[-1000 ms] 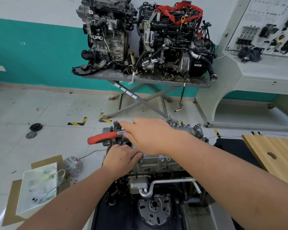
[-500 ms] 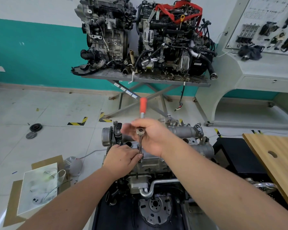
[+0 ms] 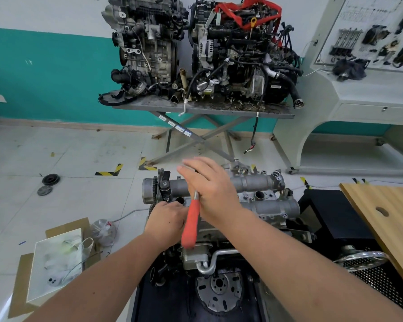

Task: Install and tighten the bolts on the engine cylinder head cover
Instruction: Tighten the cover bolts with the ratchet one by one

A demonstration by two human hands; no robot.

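The engine stands in front of me with its grey cylinder head cover on top. My right hand lies over the head of a ratchet wrench above the cover's left end and holds it under the palm. The wrench's red handle points down toward me. Just below, my left hand is curled round the extension under the wrench head, against the cover's near left edge. The bolt and socket are hidden by both hands.
Two more engines sit on a grey scissor table behind. A wooden board lies at the right and a white display stand at the far right. Cardboard with a plastic bag and two round discs lie on the floor at the left.
The red handle has swung round, from pointing left, to pointing away, to pointing toward me now. My left hand has stayed in place at the cover's left end.
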